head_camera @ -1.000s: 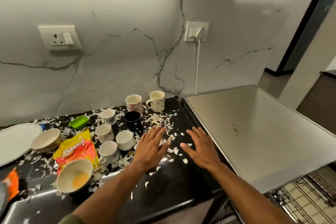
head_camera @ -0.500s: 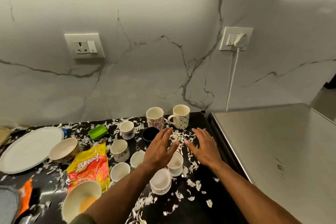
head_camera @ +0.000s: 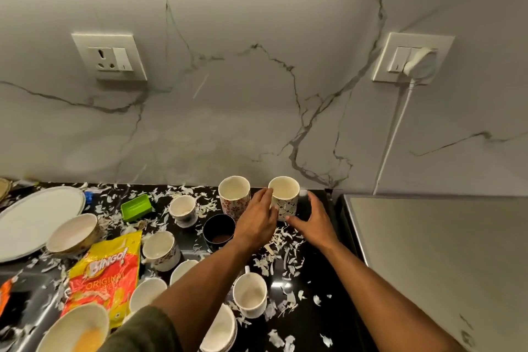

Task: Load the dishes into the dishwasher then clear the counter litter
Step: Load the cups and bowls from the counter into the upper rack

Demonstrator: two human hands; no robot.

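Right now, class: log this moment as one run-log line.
stage: loading dishes | left hand, right hand: flank patterned mug | litter: uncleared

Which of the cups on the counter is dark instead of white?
The black cup, standing just in front of the red-flowered mug and beside the left hand. Every other cup in view is white or cream; this one holds a brownish residue.

You see a dim, warm-toned kitchen view. Soft light falls from above onto the marble wall (head_camera: 257, 94), brightest up high. The black counter (head_camera: 314, 288) shows small glare spots. Edges bow with wide-angle distortion, and detail is slightly soft.
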